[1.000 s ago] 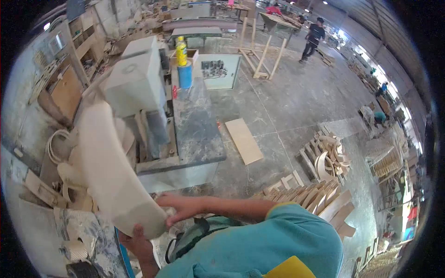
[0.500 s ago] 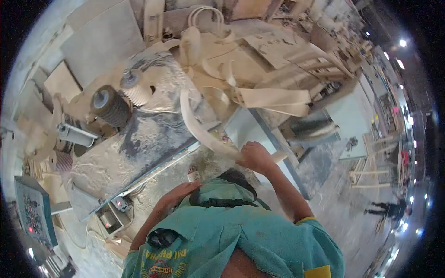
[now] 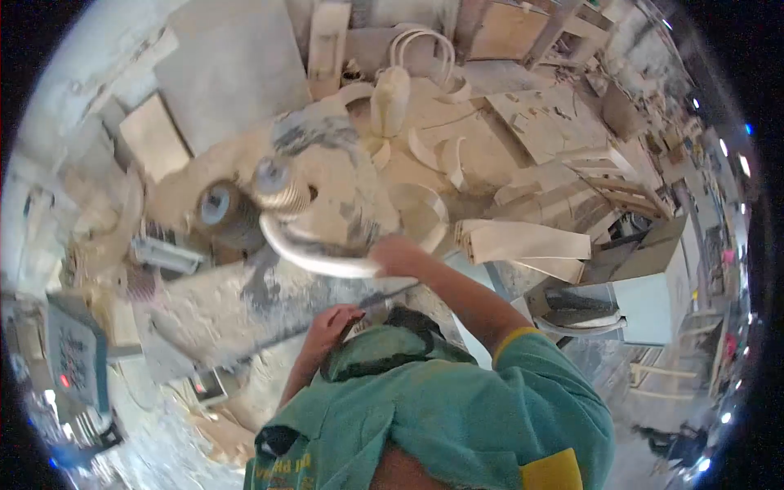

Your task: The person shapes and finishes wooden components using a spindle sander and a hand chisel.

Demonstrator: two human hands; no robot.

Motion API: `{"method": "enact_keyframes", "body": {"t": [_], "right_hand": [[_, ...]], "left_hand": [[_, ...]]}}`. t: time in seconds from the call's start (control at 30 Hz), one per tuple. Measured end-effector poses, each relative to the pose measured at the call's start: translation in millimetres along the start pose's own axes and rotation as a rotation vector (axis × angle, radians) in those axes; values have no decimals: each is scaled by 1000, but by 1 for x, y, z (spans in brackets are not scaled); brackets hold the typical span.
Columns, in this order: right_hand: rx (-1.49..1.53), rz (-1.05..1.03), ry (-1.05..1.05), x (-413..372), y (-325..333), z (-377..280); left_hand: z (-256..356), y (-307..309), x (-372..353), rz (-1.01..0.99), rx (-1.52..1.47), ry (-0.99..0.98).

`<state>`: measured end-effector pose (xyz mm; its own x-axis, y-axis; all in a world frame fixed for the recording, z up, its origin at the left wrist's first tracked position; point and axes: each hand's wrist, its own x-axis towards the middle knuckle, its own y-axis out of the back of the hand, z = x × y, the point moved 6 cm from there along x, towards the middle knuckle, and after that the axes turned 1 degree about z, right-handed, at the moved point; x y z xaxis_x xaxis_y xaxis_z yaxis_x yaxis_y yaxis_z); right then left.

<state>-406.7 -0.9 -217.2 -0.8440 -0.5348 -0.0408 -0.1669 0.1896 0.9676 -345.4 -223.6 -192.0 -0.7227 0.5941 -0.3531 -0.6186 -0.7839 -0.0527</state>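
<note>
A curved pale wooden piece [image 3: 314,261] lies across the dusty machine table [image 3: 196,302], its far end close to two ridged sanding spindles [image 3: 282,189]. Its near end is gripped by my right hand [image 3: 398,256], which is blurred but has its fingers closed round the wood. My left hand [image 3: 333,324] hovers at the table's front edge by my waist, fingers apart, holding nothing.
Curved wooden offcuts [image 3: 523,242] are piled right of the table. A control box [image 3: 77,359] with a red light stands at the left. A slatted wooden frame [image 3: 612,180] leans at the right. Another person [image 3: 674,443] is far off at lower right.
My right hand has carried the curved piece left and forward over the table, towards the spindles. My left hand has lifted from my lap, fingers spreading. The view has shifted.
</note>
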Motion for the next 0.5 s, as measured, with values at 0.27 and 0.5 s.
{"method": "enact_keyframes", "body": {"t": [0.27,0.5], "right_hand": [[289,-23,-148,49,0,9],[332,214,-104,60,-11,2]], "left_hand": [[94,18,91,422,785,-406],[70,25,211,283,569,-568]]}}
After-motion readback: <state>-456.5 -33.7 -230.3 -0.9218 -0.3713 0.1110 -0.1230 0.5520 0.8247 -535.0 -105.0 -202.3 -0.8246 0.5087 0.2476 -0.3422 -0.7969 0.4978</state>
